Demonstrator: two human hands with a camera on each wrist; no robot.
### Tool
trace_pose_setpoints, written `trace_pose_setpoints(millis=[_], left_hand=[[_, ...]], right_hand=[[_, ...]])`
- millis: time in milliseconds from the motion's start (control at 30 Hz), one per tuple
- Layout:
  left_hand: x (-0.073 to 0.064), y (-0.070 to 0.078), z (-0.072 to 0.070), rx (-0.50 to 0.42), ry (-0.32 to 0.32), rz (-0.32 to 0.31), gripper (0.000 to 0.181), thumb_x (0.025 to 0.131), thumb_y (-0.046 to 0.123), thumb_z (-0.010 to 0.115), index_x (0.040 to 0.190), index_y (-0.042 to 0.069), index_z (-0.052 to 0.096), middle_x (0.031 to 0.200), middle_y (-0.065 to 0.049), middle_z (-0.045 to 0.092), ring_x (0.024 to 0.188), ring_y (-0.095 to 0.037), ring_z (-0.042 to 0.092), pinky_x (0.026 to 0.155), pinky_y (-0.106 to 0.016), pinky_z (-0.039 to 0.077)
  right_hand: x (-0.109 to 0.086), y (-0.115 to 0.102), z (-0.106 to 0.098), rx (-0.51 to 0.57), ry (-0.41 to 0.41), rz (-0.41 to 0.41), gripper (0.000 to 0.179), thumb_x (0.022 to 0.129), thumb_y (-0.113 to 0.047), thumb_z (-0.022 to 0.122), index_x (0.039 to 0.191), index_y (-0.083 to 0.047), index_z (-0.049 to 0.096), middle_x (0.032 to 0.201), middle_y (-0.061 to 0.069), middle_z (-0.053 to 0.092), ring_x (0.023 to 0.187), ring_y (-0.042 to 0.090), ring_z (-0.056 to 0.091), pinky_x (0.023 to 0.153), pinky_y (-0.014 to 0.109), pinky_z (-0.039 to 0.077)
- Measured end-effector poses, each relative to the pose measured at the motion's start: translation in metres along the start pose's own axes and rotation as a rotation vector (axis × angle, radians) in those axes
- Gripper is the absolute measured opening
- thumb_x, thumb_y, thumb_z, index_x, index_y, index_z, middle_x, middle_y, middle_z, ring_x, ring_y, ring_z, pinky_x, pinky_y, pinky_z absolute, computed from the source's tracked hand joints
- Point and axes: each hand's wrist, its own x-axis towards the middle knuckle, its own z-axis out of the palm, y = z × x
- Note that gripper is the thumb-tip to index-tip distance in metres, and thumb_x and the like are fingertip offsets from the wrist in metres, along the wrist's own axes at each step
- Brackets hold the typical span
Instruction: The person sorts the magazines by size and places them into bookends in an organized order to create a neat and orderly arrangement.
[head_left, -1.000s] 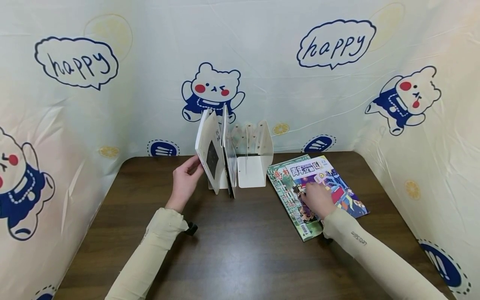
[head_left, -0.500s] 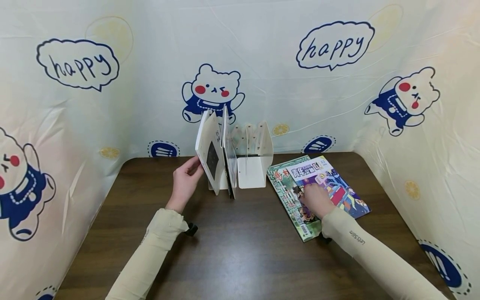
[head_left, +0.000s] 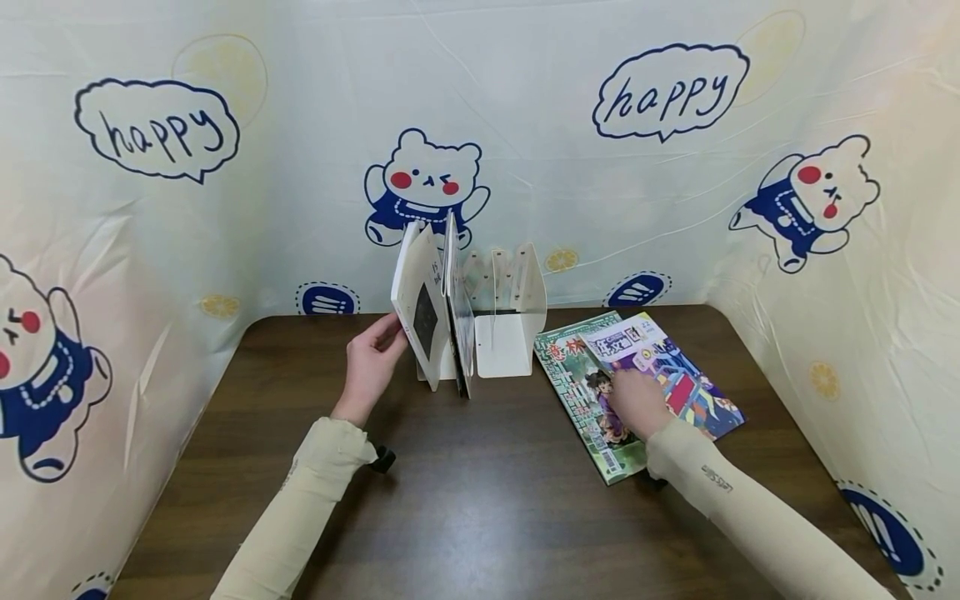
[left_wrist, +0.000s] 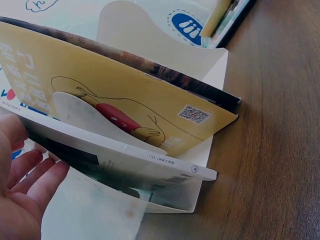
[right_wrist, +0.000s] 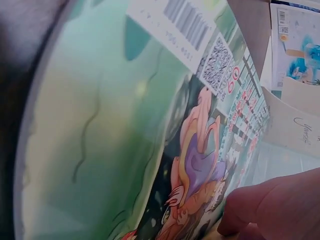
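My left hand (head_left: 371, 357) grips the outer edge of a white book (head_left: 408, 304) that stands upright at the left of a white book rack (head_left: 504, 346). In the left wrist view the thumb lies by its spine and the fingers touch its cover. A yellow-covered book (left_wrist: 112, 82) stands beside it, beyond a divider. On the right, my right hand (head_left: 640, 402) has curled fingers at the left edge of a purple magazine (head_left: 697, 379). That magazine lies askew over a green magazine (head_left: 572, 379). The right fingertips are mostly hidden.
A dark wooden table (head_left: 480, 500) carries everything. The rack's right-hand slots hold no books. A pale printed cloth (head_left: 315, 183) rises close behind the table and along both sides.
The purple magazine has shifted slightly right and turned a little, uncovering more of the green cover's figure. The right hand has shifted slightly; the left hand and upright books stay put.
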Motion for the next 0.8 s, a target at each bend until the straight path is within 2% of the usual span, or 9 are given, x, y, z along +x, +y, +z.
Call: trace_pose_setpoints(millis=[233, 367, 467, 667, 800], left_hand=[[0.001, 0.002, 0.001, -0.022, 0.018, 0.032, 0.035, 0.100, 0.001, 0.067, 0.134, -0.005, 0.067, 0.129, -0.027, 0.068, 0.117, -0.040, 0.067, 0.092, -0.020, 0.055], [0.002, 0.001, 0.001, -0.016, 0.009, 0.015, 0.036, 0.100, 0.003, 0.066, 0.136, -0.004, 0.066, 0.131, -0.026, 0.068, 0.119, -0.039, 0.067, 0.098, -0.034, 0.056], [0.001, 0.000, 0.001, -0.011, 0.009, 0.013, 0.036, 0.100, 0.002, 0.066, 0.136, -0.005, 0.066, 0.130, -0.026, 0.068, 0.118, -0.039, 0.067, 0.099, -0.045, 0.055], [0.000, -0.001, 0.001, -0.013, 0.018, 0.021, 0.035, 0.100, 0.002, 0.067, 0.134, -0.005, 0.067, 0.128, -0.027, 0.069, 0.117, -0.038, 0.068, 0.099, -0.048, 0.055], [0.000, -0.001, 0.001, -0.018, 0.014, 0.023, 0.035, 0.100, 0.002, 0.066, 0.134, -0.005, 0.066, 0.129, -0.027, 0.068, 0.117, -0.039, 0.068, 0.100, -0.053, 0.053]], right_hand=[[-0.003, -0.003, 0.003, -0.063, 0.075, -0.017, 0.017, 0.092, -0.006, 0.069, 0.078, 0.003, 0.068, 0.072, 0.019, 0.068, 0.063, 0.035, 0.066, 0.054, 0.052, 0.057], [-0.005, -0.005, 0.002, -0.066, 0.092, -0.025, 0.015, 0.092, -0.003, 0.068, 0.079, 0.005, 0.068, 0.074, 0.022, 0.068, 0.066, 0.039, 0.068, 0.054, 0.053, 0.058], [-0.007, -0.003, 0.000, -0.036, 0.091, -0.040, 0.015, 0.089, -0.002, 0.071, 0.076, 0.003, 0.066, 0.073, 0.020, 0.068, 0.066, 0.036, 0.067, 0.056, 0.051, 0.058], [-0.011, 0.004, 0.000, 0.064, 0.073, 0.011, 0.013, 0.089, -0.002, 0.069, 0.078, 0.001, 0.064, 0.071, 0.015, 0.065, 0.062, 0.028, 0.061, 0.061, 0.055, 0.055], [-0.013, 0.005, 0.001, 0.049, 0.084, 0.025, 0.013, 0.090, -0.005, 0.071, 0.088, 0.006, 0.065, 0.077, 0.019, 0.066, 0.066, 0.033, 0.063, 0.066, 0.062, 0.056]])
